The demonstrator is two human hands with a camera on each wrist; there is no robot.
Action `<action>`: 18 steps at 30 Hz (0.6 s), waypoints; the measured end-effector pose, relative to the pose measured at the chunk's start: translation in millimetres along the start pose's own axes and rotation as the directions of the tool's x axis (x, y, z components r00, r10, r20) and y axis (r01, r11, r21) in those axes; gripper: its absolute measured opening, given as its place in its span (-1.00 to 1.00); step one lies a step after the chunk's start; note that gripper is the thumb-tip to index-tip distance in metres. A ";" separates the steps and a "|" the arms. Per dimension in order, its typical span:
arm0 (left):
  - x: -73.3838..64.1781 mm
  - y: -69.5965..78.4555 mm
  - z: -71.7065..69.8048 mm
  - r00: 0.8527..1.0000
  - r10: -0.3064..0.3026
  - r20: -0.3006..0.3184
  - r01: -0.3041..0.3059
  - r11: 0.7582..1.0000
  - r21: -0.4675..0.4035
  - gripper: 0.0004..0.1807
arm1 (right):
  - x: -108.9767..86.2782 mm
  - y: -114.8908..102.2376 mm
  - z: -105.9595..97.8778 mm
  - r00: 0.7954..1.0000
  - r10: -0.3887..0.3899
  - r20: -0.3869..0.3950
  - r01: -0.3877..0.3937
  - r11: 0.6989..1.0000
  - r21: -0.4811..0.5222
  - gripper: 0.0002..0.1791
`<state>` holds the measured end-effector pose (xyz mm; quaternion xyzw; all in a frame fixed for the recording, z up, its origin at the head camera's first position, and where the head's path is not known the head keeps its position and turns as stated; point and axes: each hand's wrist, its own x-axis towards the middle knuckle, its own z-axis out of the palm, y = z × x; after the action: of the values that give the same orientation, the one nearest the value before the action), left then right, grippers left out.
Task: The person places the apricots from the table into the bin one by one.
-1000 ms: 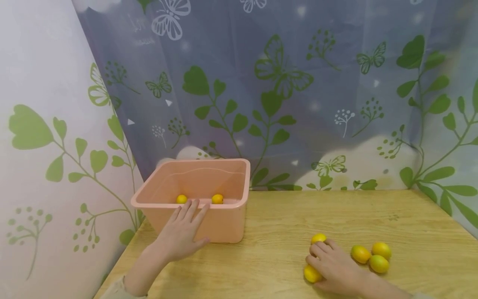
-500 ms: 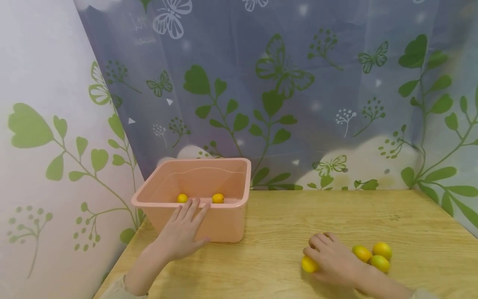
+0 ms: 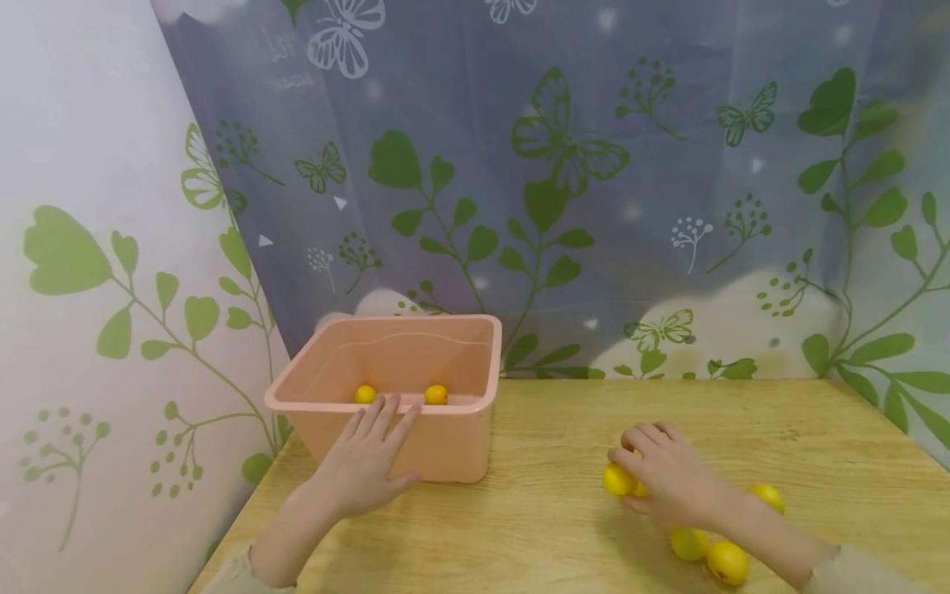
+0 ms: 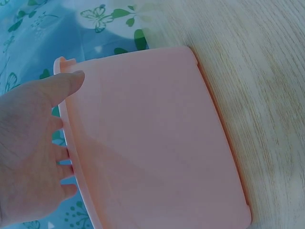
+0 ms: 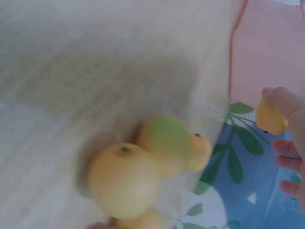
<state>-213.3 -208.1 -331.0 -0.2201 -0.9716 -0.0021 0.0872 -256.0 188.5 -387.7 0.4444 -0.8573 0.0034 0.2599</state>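
Observation:
My left hand [image 3: 364,470] rests at the near rim of a pink plastic bin [image 3: 453,445], its fingers straight and spread over the edge. In the left wrist view the thumb [image 4: 71,85] lies along the bin's outer wall. Two small yellow citrus fruits, one the left fruit [image 3: 364,394], show inside the bin. My right hand [image 3: 671,474] is over the table to the right, gripping a yellow citrus fruit [image 3: 618,479]; a second yellow fruit [image 3: 641,488] shows under its fingers. The right wrist view has the held fruit [image 5: 271,117] against the thumb.
Loose citrus fruits [image 3: 727,563] lie on the wooden table [image 3: 549,445] beside and beneath my right forearm, one with a greenish patch [image 5: 164,131]. A curtain [image 3: 460,206] with leaves and butterflies hangs behind the table, with a pale printed wall [image 3: 74,371] at left.
My right hand has gathered fruit, lifted and moved away from me. Two of the loose fruits have rolled nearer and to the left. The left hand stays at the rim.

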 end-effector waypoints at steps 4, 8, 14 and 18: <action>0.0 0.7 -0.7 1.000 0.003 -0.002 -0.003 1.000 0.000 -0.13 | 10.7 7.5 -7.3 1.000 -0.001 -0.015 0.001 1.000 -0.029 -0.46; 0.2 1.3 -0.5 1.000 0.010 -0.007 -0.010 1.000 0.002 -0.14 | 20.6 13.3 -12.7 0.998 -0.022 -0.061 0.018 0.998 -0.056 -0.45; 0.3 0.6 0.6 1.000 0.012 -0.010 -0.012 1.000 0.021 -0.12 | 34.3 18.4 -16.4 0.992 -0.034 -0.121 0.026 0.997 -0.066 -0.44; 0.3 -0.4 0.8 1.000 0.009 -0.009 -0.009 1.000 0.024 -0.12 | 42.3 20.9 -17.3 0.987 -0.012 -0.161 0.002 0.998 -0.062 -0.46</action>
<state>-213.9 -208.3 -331.7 -0.2233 -0.9701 0.0089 0.0944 -284.2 173.1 -349.0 0.4374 -0.8316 0.0120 0.3421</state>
